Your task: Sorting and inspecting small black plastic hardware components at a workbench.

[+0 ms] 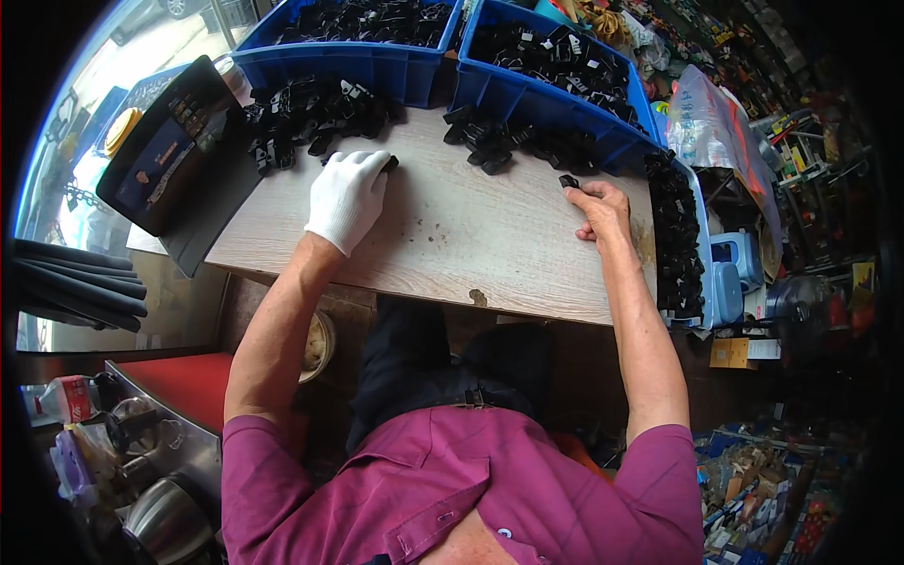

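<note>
My left hand (pixel 349 196), in a white knit glove, is closed above the tabletop (pixel 452 226). A small black plastic part (pixel 390 164) pokes out at its fingertips. On the right, my bare right hand (pixel 601 211) pinches another black part (pixel 569 182) between thumb and fingers. Beyond the gloved hand lies a loose pile of black parts (pixel 320 113), some with pale bits. A second pile (pixel 485 141) spreads along the far side, left of my right hand. What exactly these small parts are I cannot make out.
Two blue bins (pixel 339 71) (pixel 541 99) filled with black parts line the far edge. At the right edge stands a light-blue crate (pixel 703 245) of black parts. A tablet in a dark case (pixel 169 151) leans at the far left. A bucket (pixel 320 347) sits below the table.
</note>
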Available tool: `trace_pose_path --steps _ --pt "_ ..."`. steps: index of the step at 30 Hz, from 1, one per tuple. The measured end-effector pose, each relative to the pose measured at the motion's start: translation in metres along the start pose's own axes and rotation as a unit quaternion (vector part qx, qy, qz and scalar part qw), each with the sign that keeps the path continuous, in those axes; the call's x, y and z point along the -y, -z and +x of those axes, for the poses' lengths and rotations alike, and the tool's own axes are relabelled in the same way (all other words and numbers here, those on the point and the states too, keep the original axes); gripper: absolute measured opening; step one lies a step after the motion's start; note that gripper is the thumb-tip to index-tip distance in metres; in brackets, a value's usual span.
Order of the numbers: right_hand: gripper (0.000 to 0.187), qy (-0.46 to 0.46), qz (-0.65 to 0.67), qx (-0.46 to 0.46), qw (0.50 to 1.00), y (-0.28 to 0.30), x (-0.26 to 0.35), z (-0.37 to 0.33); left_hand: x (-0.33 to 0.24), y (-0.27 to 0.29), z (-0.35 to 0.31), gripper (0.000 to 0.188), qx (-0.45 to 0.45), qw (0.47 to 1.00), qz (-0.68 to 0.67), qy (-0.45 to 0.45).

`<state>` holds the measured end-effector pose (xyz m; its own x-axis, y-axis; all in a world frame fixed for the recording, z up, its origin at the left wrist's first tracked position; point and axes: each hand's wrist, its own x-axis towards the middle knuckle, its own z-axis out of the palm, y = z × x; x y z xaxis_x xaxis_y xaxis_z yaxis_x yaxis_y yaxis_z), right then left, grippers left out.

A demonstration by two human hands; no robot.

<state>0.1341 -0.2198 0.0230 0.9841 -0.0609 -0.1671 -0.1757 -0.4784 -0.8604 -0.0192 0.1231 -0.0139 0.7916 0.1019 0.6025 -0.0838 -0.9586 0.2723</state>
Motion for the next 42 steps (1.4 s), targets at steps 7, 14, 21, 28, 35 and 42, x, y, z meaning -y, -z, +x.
trace_pose_path --steps 7,14,21,28,35,42 --pt "0.037 -0.011 0.006 0.031 0.999 0.000 -0.004 0.000 -0.023 -0.010 -0.002 0.024 -0.029 0.979 -0.182 0.085" --pt "0.042 0.004 0.236 0.194 0.952 -0.061 0.009 -0.070 -0.093 -0.040 0.010 0.031 0.008 0.818 -0.518 0.250" --pt "0.039 0.026 0.251 0.242 0.937 -0.068 0.013 -0.075 -0.107 -0.041 0.016 0.032 0.056 0.729 -0.626 0.270" --pt "0.031 0.012 0.149 0.271 0.951 -0.066 0.019 -0.070 -0.091 -0.044 0.014 0.029 0.052 0.879 -0.462 0.101" --pt "0.032 -0.006 0.072 0.262 0.962 -0.069 0.027 -0.068 -0.087 -0.045 0.019 0.027 0.070 0.936 -0.337 -0.075" --pt "0.029 -0.002 0.029 0.235 0.972 -0.070 0.032 -0.071 -0.083 -0.049 0.024 0.028 0.099 0.936 -0.320 -0.105"
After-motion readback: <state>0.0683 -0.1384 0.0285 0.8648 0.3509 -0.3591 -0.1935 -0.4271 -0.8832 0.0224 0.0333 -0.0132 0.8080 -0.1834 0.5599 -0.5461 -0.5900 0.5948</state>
